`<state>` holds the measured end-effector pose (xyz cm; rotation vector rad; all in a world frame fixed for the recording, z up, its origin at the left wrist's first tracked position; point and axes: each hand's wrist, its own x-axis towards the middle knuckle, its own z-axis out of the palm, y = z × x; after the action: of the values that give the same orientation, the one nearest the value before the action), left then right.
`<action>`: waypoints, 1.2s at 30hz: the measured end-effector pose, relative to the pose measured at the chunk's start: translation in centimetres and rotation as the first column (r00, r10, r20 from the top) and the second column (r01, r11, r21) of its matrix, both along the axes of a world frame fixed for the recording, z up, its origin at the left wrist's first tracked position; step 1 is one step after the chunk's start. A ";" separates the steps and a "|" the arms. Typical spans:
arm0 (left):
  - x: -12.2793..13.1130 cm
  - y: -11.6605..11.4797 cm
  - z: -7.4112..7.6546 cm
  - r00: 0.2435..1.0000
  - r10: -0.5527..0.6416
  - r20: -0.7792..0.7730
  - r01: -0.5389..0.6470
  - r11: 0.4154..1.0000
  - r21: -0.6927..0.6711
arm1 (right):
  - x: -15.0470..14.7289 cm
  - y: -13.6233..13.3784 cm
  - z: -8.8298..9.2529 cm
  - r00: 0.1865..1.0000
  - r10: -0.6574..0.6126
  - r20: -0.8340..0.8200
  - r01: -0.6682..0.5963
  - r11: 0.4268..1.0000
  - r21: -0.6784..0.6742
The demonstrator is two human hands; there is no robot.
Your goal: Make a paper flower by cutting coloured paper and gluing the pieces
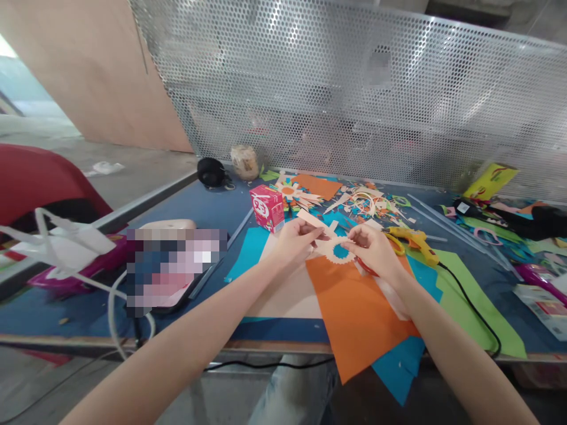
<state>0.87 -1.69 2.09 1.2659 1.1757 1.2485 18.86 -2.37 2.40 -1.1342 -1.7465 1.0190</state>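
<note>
My left hand [295,239] pinches a pale beige paper cut-out [333,248], a ring with a jagged edge and a strip [312,221] sticking up to the left. My right hand [374,251] is closed on the other side of the same cut-out, and red-orange scissor handles [367,268] show under its fingers. Both hands hover over an orange paper sheet [358,313] lying on beige, teal and green sheets.
A red-and-white carton [267,208] stands behind the hands. A yellow glue gun [414,241] with a black cord lies at right. Paper scraps [354,200] litter the back of the blue table [195,206]. A perforated metal screen [354,88] rises behind. White cable [115,295] at left.
</note>
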 end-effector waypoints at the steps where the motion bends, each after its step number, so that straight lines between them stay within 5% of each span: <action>1: 0.0 -0.2 0.2 1.000 -0.011 -0.014 0.011 1.000 0.000 | 0.1 0.1 -0.1 1.000 0.003 0.000 -0.003 1.000 0.004; 36: -0.2 -0.1 -0.2 0.977 -0.195 0.083 0.190 0.980 0.062 | 0.2 0.5 0.0 0.993 -0.047 0.106 0.032 0.990 0.136</action>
<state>0.68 -1.80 1.86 1.3168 0.9374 1.1864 19.07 -1.82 2.37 -1.1528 -1.8422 0.8161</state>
